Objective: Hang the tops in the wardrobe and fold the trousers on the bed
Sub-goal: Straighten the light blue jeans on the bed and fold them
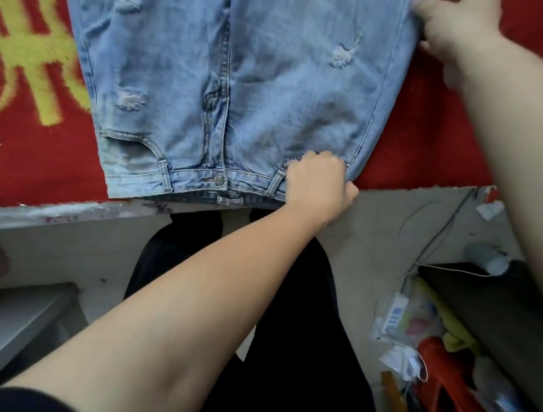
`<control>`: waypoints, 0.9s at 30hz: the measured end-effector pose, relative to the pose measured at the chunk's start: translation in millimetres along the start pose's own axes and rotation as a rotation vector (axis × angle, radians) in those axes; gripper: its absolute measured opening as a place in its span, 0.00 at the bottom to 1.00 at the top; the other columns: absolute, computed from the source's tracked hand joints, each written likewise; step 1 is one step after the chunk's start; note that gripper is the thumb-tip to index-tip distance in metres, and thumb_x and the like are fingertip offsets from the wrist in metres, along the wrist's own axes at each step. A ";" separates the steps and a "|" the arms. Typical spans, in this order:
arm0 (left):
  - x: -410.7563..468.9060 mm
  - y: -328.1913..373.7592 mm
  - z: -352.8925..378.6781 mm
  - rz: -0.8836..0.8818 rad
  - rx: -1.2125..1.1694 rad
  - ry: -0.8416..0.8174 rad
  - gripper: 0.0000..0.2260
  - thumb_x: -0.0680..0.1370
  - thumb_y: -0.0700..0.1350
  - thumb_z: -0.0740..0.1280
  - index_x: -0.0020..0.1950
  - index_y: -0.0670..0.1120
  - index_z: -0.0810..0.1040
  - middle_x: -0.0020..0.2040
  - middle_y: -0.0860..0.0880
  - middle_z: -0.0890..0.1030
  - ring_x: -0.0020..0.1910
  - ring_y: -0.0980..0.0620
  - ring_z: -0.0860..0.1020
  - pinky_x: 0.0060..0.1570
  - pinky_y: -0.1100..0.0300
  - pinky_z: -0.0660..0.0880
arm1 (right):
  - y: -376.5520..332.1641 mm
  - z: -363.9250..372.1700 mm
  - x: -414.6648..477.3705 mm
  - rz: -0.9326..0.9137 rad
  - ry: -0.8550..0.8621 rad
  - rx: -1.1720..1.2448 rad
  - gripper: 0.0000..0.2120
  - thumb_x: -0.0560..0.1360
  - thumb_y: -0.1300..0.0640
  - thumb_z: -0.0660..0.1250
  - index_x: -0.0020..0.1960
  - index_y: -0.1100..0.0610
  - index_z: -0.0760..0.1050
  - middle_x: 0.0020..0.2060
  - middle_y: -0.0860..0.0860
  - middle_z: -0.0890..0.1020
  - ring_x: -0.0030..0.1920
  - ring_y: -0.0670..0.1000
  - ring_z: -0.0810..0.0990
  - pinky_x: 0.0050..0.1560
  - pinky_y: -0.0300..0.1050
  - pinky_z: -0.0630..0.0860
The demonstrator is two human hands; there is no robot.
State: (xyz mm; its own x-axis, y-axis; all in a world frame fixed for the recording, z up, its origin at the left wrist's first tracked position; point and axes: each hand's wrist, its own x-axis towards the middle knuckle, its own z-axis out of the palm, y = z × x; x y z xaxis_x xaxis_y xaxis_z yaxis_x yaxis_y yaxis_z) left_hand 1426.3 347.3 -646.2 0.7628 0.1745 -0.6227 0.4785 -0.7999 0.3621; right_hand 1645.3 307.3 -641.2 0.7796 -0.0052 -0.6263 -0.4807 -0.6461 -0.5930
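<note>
Nearest, the left hand (317, 186) grips the waistband corner of pale-blue ripped denim trousers (236, 65), the right hand (456, 24) pinches their seam beyond it; best lift both together, laying leg over leg.

Two hands: left hand (317, 185) and right hand (455, 31). One pair of jeans (249, 75), under the fingers of both. Five frayed rips (343, 54) in the denim, this one between the two sets of fingers, two more cut off at the top edge. Two belt loops (276, 180), this one touching the left fingers, the other further to their left. One metal button (218, 180) between those loops. One label (229, 202), near the left wrist. One red blanket (2, 140). One red plastic item (453, 401), well apart from all fingers.
</note>
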 end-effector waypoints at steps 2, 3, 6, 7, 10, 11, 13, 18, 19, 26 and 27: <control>-9.1 -10.6 -12.8 -0.015 -0.205 -0.044 0.12 0.72 0.52 0.66 0.34 0.47 0.70 0.37 0.47 0.77 0.43 0.43 0.77 0.36 0.55 0.67 | -14.2 4.0 -8.4 -0.008 -0.004 0.060 0.05 0.72 0.60 0.68 0.40 0.51 0.79 0.42 0.44 0.85 0.41 0.42 0.84 0.37 0.36 0.78; -13.2 -19.3 -21.8 -0.034 -0.309 -0.081 0.13 0.71 0.52 0.67 0.34 0.45 0.69 0.34 0.47 0.76 0.41 0.43 0.76 0.35 0.55 0.68 | -24.3 8.1 -13.1 -0.010 -0.018 0.093 0.06 0.71 0.61 0.67 0.39 0.53 0.79 0.41 0.45 0.85 0.39 0.44 0.83 0.35 0.37 0.77; -27.3 -56.4 -55.8 -0.088 -0.581 -0.142 0.13 0.72 0.48 0.69 0.34 0.43 0.70 0.30 0.49 0.73 0.33 0.49 0.73 0.35 0.55 0.70 | -64.7 29.9 -31.1 -0.084 -0.060 0.139 0.08 0.69 0.64 0.64 0.43 0.53 0.79 0.42 0.49 0.84 0.39 0.48 0.81 0.35 0.40 0.74; -32.8 -71.8 -67.9 -0.105 -0.670 -0.143 0.13 0.72 0.45 0.70 0.32 0.43 0.70 0.28 0.51 0.71 0.29 0.53 0.71 0.33 0.57 0.69 | -79.0 40.5 -37.6 -0.131 -0.068 0.135 0.11 0.69 0.64 0.64 0.46 0.53 0.80 0.44 0.50 0.85 0.41 0.49 0.82 0.36 0.41 0.75; -50.3 -128.2 -105.9 -0.181 -0.812 -0.102 0.14 0.73 0.39 0.70 0.30 0.47 0.69 0.25 0.55 0.66 0.26 0.59 0.64 0.30 0.62 0.63 | -121.6 82.7 -59.9 -0.256 -0.112 0.105 0.18 0.71 0.65 0.63 0.58 0.55 0.80 0.49 0.50 0.85 0.47 0.48 0.84 0.41 0.40 0.80; -56.3 -150.2 -117.3 -0.214 -0.832 -0.079 0.13 0.73 0.39 0.69 0.31 0.47 0.70 0.27 0.55 0.67 0.28 0.58 0.65 0.32 0.61 0.64 | -135.1 100.4 -67.4 -0.289 -0.124 0.090 0.18 0.72 0.66 0.63 0.58 0.55 0.80 0.48 0.49 0.85 0.45 0.46 0.83 0.41 0.38 0.79; -68.1 -195.2 -136.2 -0.270 -0.878 -0.005 0.10 0.74 0.39 0.68 0.34 0.42 0.72 0.31 0.50 0.69 0.32 0.56 0.67 0.36 0.58 0.65 | -159.2 140.6 -81.6 -0.350 -0.156 0.086 0.18 0.72 0.67 0.63 0.59 0.57 0.80 0.48 0.48 0.84 0.45 0.44 0.82 0.45 0.38 0.80; -89.5 -286.7 -148.3 -0.391 -0.990 0.142 0.07 0.74 0.37 0.67 0.36 0.43 0.75 0.34 0.47 0.73 0.34 0.55 0.69 0.35 0.60 0.65 | -193.9 246.2 -111.6 -0.509 -0.207 -0.048 0.14 0.73 0.62 0.65 0.57 0.56 0.80 0.45 0.43 0.80 0.46 0.41 0.76 0.44 0.28 0.71; -90.7 -299.5 -142.8 -0.419 -1.003 0.143 0.07 0.74 0.37 0.66 0.36 0.44 0.75 0.34 0.48 0.75 0.35 0.54 0.70 0.36 0.59 0.67 | -195.0 266.8 -115.1 -0.543 -0.226 -0.092 0.12 0.73 0.61 0.65 0.56 0.55 0.80 0.43 0.42 0.78 0.45 0.41 0.75 0.40 0.26 0.68; -77.1 -351.0 -90.5 -0.574 -0.952 0.119 0.07 0.77 0.48 0.71 0.49 0.45 0.84 0.42 0.51 0.84 0.37 0.56 0.81 0.46 0.53 0.81 | -153.2 333.3 -115.5 -0.529 -0.503 -0.451 0.11 0.75 0.64 0.58 0.45 0.48 0.65 0.41 0.44 0.70 0.49 0.49 0.68 0.50 0.38 0.66; -75.3 -352.3 -88.3 -0.581 -0.935 0.121 0.08 0.76 0.49 0.71 0.48 0.45 0.84 0.44 0.49 0.85 0.43 0.51 0.83 0.52 0.48 0.81 | -147.7 328.5 -118.5 -0.523 -0.494 -0.417 0.12 0.76 0.64 0.58 0.51 0.47 0.70 0.48 0.44 0.75 0.53 0.49 0.72 0.57 0.37 0.68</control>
State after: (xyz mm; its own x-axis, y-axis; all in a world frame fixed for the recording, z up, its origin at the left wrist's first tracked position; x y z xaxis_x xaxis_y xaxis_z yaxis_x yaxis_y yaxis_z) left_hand 1238.7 666.7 -665.6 0.3283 0.4783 -0.8145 0.8785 0.1622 0.4494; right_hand 1492.0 654.1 -645.7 0.5480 0.6474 -0.5297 0.1591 -0.7023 -0.6938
